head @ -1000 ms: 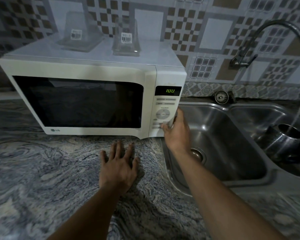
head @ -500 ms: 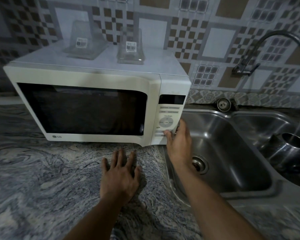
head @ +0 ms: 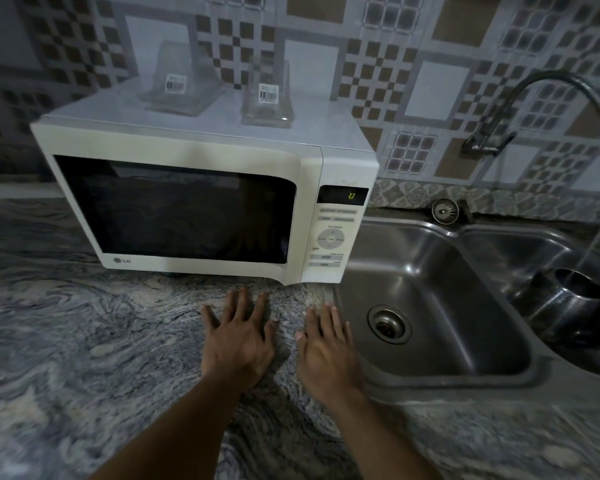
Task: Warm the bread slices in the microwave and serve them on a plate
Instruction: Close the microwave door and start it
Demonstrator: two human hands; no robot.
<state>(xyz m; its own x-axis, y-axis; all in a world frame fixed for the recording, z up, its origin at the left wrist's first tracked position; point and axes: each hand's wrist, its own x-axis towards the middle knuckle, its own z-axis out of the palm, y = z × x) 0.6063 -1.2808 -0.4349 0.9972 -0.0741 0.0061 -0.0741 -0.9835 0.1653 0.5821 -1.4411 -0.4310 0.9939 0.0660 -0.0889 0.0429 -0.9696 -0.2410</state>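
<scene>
Both hands rest flat on the counter in front of the closed microwave.

The white microwave (head: 201, 202) stands on the marbled countertop (head: 66, 341), door shut, its window too dark to tell what is inside; the display (head: 342, 195) shows one green digit, possibly a zero. The left hand (head: 238, 341) lies palm down with fingers spread, its fingertips just short of the microwave's front edge, holding nothing. The right hand (head: 328, 351) lies beside it, fingers loosely apart and empty, next to the steel sink (head: 430, 379) and below the control panel (head: 331, 244).
</scene>
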